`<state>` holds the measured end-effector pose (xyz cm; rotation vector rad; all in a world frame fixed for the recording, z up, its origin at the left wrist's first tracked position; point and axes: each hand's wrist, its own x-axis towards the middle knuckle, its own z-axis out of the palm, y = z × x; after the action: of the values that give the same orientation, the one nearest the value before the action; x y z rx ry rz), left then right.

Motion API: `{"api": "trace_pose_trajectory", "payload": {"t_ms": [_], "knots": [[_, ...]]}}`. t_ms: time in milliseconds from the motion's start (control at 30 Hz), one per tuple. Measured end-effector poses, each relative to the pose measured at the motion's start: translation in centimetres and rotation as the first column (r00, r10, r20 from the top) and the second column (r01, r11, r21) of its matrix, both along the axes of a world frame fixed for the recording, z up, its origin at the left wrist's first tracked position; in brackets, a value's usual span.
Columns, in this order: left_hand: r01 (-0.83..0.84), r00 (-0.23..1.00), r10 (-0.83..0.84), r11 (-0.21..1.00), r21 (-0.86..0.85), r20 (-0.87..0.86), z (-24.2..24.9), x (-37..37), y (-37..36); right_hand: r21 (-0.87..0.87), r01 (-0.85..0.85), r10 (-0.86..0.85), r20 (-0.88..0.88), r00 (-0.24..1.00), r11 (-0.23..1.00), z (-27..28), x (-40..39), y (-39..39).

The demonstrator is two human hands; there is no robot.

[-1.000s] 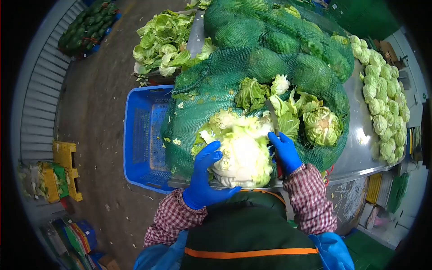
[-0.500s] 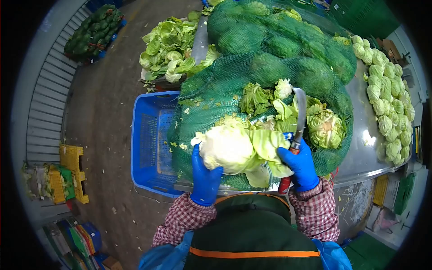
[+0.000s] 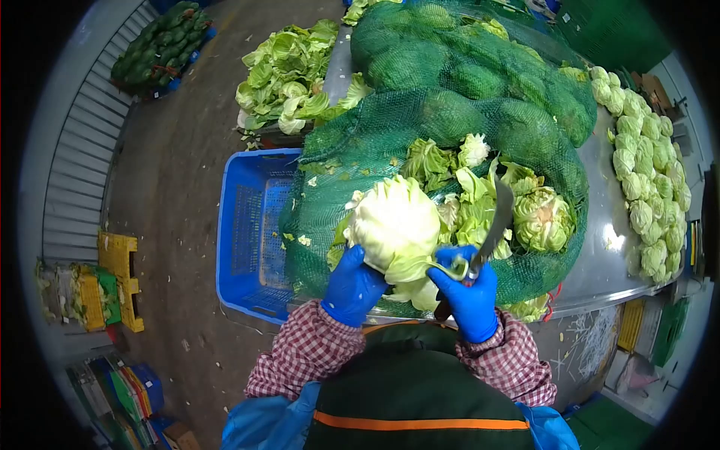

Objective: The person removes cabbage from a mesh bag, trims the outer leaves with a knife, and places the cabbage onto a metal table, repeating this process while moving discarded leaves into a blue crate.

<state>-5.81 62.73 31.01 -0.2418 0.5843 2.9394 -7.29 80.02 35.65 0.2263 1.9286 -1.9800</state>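
Observation:
My left hand (image 3: 352, 289), in a blue glove, grips a pale cabbage head (image 3: 395, 226) from its lower left side. Blue-gloved too, my right hand (image 3: 471, 296) is closed around the handle of a curved knife (image 3: 496, 225), whose blade points up. A leaf strip lies between its fingers and the cabbage. Under both hands is the green mesh sack (image 3: 322, 214) with loose leaves on it. Another cabbage (image 3: 543, 219) with its cut base showing rests right of the blade.
A blue crate (image 3: 247, 247) stands at the left edge of the metal table (image 3: 596, 259). Leaves are heaped in a container (image 3: 285, 75) behind it. Trimmed cabbages (image 3: 643, 172) line the table's right side. Full mesh sacks (image 3: 472, 75) lie at the back.
The cabbage has turned and moved slightly up and right. My right hand has shifted left and a little down with the knife. The large leaf beside the cabbage has come down below it.

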Motion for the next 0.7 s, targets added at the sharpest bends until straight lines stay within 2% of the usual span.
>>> {"api": "trace_pose_trajectory", "payload": {"t_ms": [33,67,100,133,167,200,233,300,333,367,400,433,467,500,533,567,600,633,667,700], "knots": [[-0.040,0.990,0.040,0.999,0.002,0.133,0.3,-0.3,0.4,-0.004,-0.003,0.003,0.002,1.000,1.000,-0.3,0.5,0.4],[-0.037,0.975,0.040,0.999,-0.020,0.219,0.8,-0.7,0.8,0.024,-0.218,0.218,-0.224,0.950,0.976,-0.6,1.0,0.9],[-0.039,0.974,0.043,0.999,-0.025,0.221,0.1,-0.5,0.5,0.100,-0.409,0.410,-0.430,0.804,0.907,-0.9,1.1,1.4],[-0.047,0.974,0.004,0.981,0.187,0.225,-1.1,-0.4,0.1,0.167,-0.486,0.496,-0.514,0.700,0.858,-1.2,0.7,2.3],[-0.055,0.975,-0.035,0.918,0.392,0.219,-1.7,-0.5,-0.1,0.167,-0.488,0.498,-0.516,0.698,0.857,-2.9,0.1,4.0],[-0.065,0.981,-0.038,0.862,0.502,0.191,-0.7,-1.0,0.1,0.259,-0.224,0.315,-0.401,0.860,0.940,-5.7,-0.5,6.2],[-0.072,0.980,-0.034,0.861,0.503,0.199,-1.0,-1.0,-0.2,0.378,0.042,0.079,-0.299,0.951,0.925,-7.3,-0.7,7.6],[0.141,0.990,-0.119,0.857,0.495,-0.076,-2.4,-0.7,-1.7,0.397,0.038,0.067,-0.248,0.966,0.917,-6.4,-1.8,8.3],[0.277,0.960,-0.254,0.920,0.278,-0.116,-3.9,-1.0,-3.3,0.076,0.043,-0.053,0.138,0.989,0.996,-2.5,-2.3,6.0],[0.281,0.959,-0.261,0.916,0.287,-0.107,-3.5,-1.3,-3.5,-0.218,0.072,-0.025,0.211,0.977,0.973,-2.1,-2.7,4.6],[0.324,0.942,-0.335,0.926,-0.194,-0.024,-2.4,-2.1,-3.5,-0.318,0.113,0.000,0.334,0.943,0.941,-2.6,-2.3,3.9],[0.319,0.931,-0.358,0.707,-0.631,0.069,-1.7,-3.2,-3.4,-0.411,0.160,0.039,0.436,0.899,0.898,-3.7,-2.1,3.5],[0.266,0.922,-0.384,0.535,-0.802,0.049,-2.1,-2.3,-2.9,-0.250,0.107,0.010,0.426,0.905,0.962,-5.1,-1.5,3.1],[0.195,0.912,-0.409,0.482,-0.854,-0.022,-2.8,-1.0,-1.5,-0.080,0.055,-0.016,0.421,0.907,0.995,-6.9,-0.7,2.9],[0.012,0.940,-0.336,0.192,-0.981,-0.054,-4.9,0.5,-0.1,-0.110,0.104,-0.046,0.435,0.899,0.988,-9.0,0.1,2.9],[-0.140,0.957,-0.274,-0.136,-0.981,-0.098,-6.7,1.9,1.0,-0.173,0.014,0.070,0.472,0.879,0.985,-10.5,0.5,3.3],[-0.125,0.958,-0.272,-0.136,-0.983,-0.084,-7.3,2.3,1.5,-0.164,-0.004,0.078,0.450,0.889,0.987,-12.1,1.1,3.5],[-0.131,0.968,-0.226,-0.081,-0.988,-0.109,-7.7,2.6,1.7,-0.156,-0.016,0.082,0.425,0.901,0.988,-13.4,1.6,3.6],[-0.136,0.975,-0.182,-0.023,-0.990,-0.130,-8.0,2.9,1.9,-0.076,-0.018,0.043,0.341,0.939,0.997,-12.1,1.6,3.5],[-0.120,0.977,-0.182,-0.015,-0.993,-0.115,-8.1,3.6,2.3,0.011,-0.023,0.019,0.253,0.967,1.000,-10.0,1.5,3.7]]}}
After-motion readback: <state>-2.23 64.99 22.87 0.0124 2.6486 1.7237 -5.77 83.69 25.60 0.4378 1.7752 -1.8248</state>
